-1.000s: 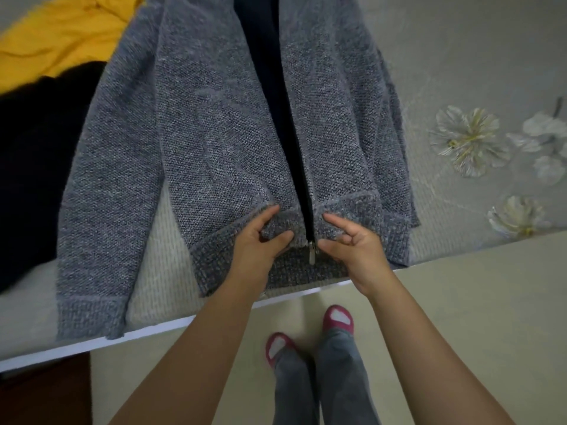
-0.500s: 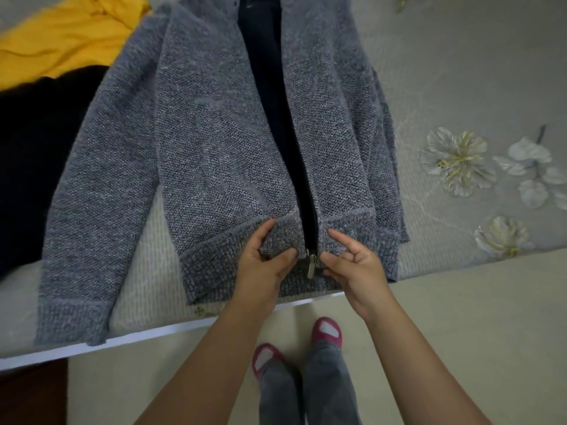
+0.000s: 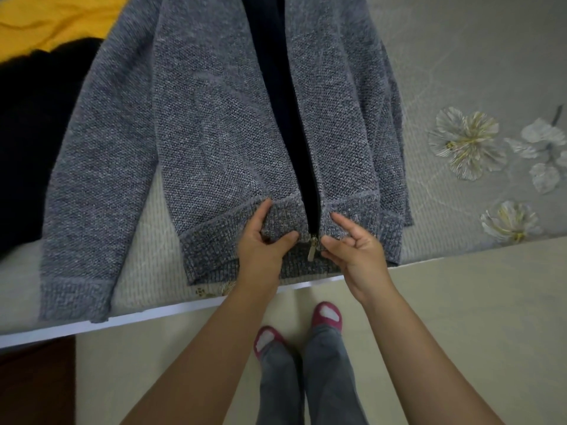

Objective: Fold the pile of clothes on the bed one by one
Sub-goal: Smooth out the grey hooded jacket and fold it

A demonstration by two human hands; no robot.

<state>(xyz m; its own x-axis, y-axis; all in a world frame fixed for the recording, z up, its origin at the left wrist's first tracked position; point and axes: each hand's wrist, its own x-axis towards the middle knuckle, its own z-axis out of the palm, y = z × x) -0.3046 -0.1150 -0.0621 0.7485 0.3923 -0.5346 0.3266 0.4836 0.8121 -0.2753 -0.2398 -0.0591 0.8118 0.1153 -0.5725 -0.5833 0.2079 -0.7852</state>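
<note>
A grey flowered bedspread (image 3: 460, 72) covers the bed, whose white edge runs just above the person's feet. The left hand (image 3: 260, 240) pinches the hem of the grey cardigan (image 3: 199, 118) beside the zip pull (image 3: 312, 248); the right hand (image 3: 356, 243) pinches the opposite hem, thumb at the zip base. Over the last second the grips hardly changed; only the view shifted, so the zip is likely being joined before folding. The hem lies at the bed's edge. Open bedspread lies right; a black garment (image 3: 33, 133) and a yellow one (image 3: 61, 19) crowd the left.
</note>
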